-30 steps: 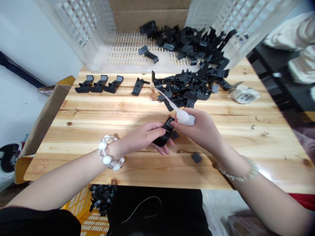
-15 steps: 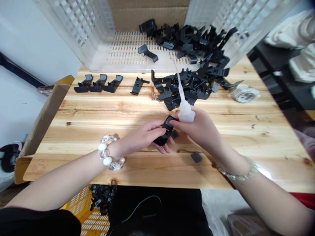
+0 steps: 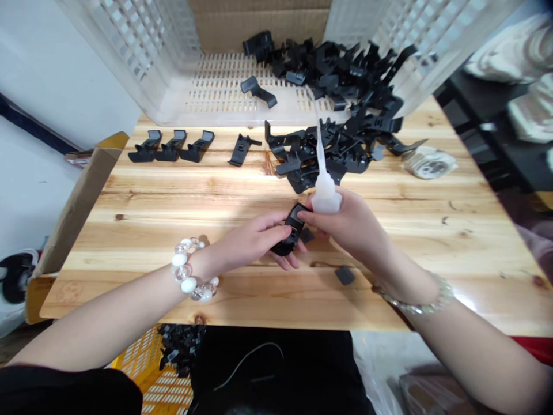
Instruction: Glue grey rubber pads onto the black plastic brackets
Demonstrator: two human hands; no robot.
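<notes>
My left hand (image 3: 263, 235) grips a black plastic clip (image 3: 285, 246), thumb on top and fingers beneath. A grey pad lies on the clip's upper end, and my right thumb presses on it. In the palm of my right hand (image 3: 352, 225) is a white squeeze bottle (image 3: 326, 199), its long thin nozzle pointing away toward the pile. One dark square pad (image 3: 345, 275) lies on the wooden table (image 3: 207, 199) near my right wrist. Another dark pad (image 3: 306, 235) shows just beside the held clip, partly covered by my hands.
Black clips (image 3: 332, 150) are heaped beyond my hands, spilling from a white plastic crate (image 3: 173, 112). Three clips (image 3: 171, 145) stand in a row at the left, with a single clip (image 3: 242, 150) nearby. A white tape roll (image 3: 430, 163) lies right. Below the table is a yellow basket (image 3: 166, 389).
The bottle's nozzle has tipped slightly to the right. Both hands keep their hold on the clip and the bottle, and the view has shifted a little.
</notes>
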